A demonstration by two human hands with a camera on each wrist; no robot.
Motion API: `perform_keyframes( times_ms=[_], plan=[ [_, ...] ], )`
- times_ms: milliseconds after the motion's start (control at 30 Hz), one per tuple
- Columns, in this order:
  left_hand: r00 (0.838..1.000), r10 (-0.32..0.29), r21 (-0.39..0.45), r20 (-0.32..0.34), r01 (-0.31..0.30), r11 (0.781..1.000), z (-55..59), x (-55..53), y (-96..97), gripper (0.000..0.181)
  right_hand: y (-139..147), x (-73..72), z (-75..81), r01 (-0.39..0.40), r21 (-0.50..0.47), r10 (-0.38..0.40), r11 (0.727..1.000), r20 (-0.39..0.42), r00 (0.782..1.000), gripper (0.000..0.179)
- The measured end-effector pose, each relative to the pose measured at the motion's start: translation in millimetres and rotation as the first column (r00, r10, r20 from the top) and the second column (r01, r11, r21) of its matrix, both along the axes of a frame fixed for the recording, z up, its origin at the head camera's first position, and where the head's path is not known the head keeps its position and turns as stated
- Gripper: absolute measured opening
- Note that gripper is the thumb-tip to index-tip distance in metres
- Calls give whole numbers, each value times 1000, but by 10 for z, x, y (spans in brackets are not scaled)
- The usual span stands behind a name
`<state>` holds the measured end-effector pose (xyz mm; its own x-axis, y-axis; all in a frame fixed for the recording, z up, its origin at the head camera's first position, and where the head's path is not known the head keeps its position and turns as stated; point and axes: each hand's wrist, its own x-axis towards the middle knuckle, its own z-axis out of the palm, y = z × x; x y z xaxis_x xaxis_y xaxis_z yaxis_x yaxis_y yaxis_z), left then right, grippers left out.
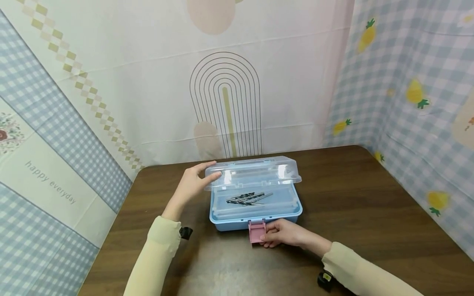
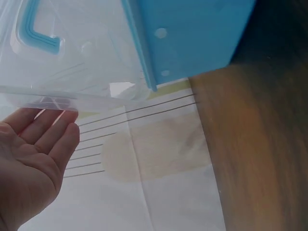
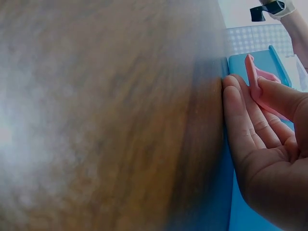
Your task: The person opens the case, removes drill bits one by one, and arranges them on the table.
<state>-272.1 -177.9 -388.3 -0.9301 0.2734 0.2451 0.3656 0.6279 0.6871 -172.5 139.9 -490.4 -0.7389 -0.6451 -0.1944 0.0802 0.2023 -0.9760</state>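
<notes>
A light-blue plastic box (image 1: 231,226) sits on the table, its clear domed lid (image 1: 255,174) tilted up over the back. Several metal drill bits (image 1: 244,199) lie together inside. My left hand (image 1: 190,185) holds the lid's left end, thumb across the front; in the left wrist view its long fingers (image 2: 47,130) reach the rim almost straight. At the front, my right hand (image 1: 286,233) pinches the pink latch (image 1: 257,232), which stands out from the box. The right wrist view has the thumb (image 3: 279,97) on the latch and the other fingers alongside.
The brown wooden table (image 1: 363,197) extends to both sides of the box. A patterned cloth (image 1: 163,74) hangs behind it, with checked cloth (image 1: 403,94) at the right. A light-blue handle (image 2: 36,38) is set in the lid.
</notes>
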Motion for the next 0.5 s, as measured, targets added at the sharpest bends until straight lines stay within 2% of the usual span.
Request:
perform_keyframes(
  times_ms=[500],
  plan=[
    [990,109,48,95,-114,992,272,-172,69,70,8,5,-13,-1,-9,0,1000,-5,1000,20]
  ],
)
